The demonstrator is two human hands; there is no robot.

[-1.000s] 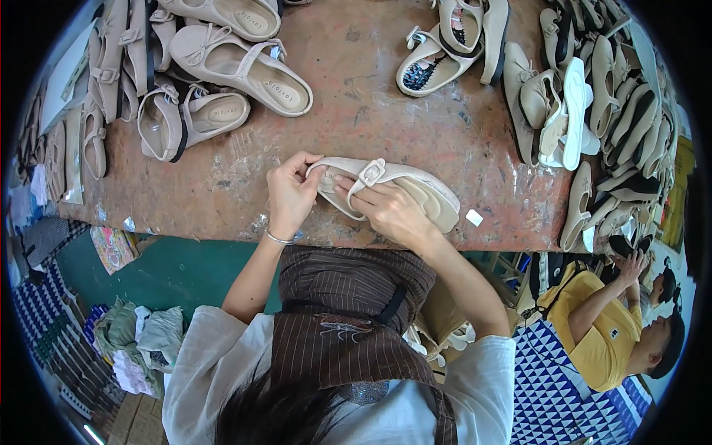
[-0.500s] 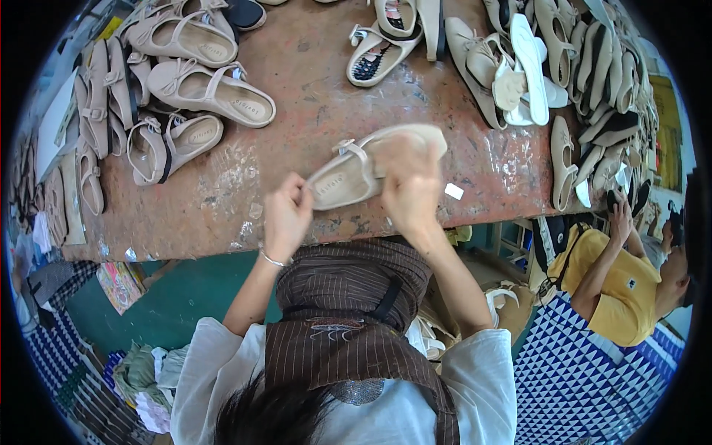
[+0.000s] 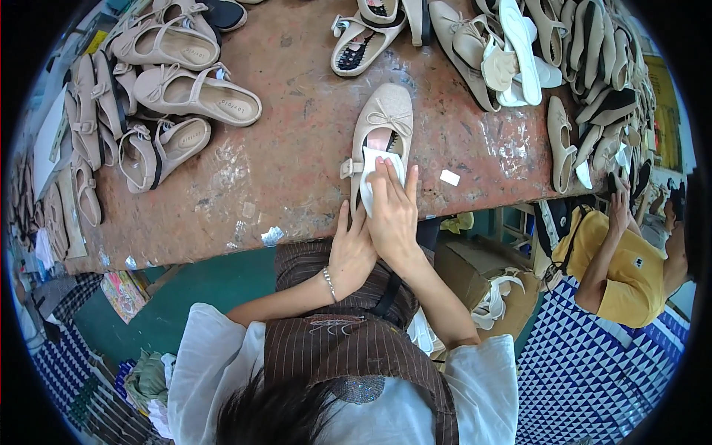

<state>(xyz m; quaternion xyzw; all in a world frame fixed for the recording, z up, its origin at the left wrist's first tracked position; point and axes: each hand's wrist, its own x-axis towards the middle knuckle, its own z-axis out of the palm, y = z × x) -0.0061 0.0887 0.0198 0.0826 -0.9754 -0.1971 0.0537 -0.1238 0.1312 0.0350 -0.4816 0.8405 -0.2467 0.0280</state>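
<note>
We held a beige flat shoe (image 3: 383, 130) with a small bow at its toe, heel toward us, near the front edge of the worn reddish surface (image 3: 297, 133). Our right hand (image 3: 393, 215) lay over the heel end, its grip spread flat, fingers pressing a white insole (image 3: 368, 174) into the shoe's opening. Our left hand (image 3: 351, 252), a bracelet at the wrist, sat just below and beside the right one, its grip closed around the shoe's heel from underneath. A small white tag (image 3: 449, 177) lay just right of the shoe. Beige strapped sandals (image 3: 185, 89) were spread at the far left, and more shoes piled (image 3: 534, 52) along the right. A person in a yellow shirt (image 3: 630, 267) crouched at the right.
</note>
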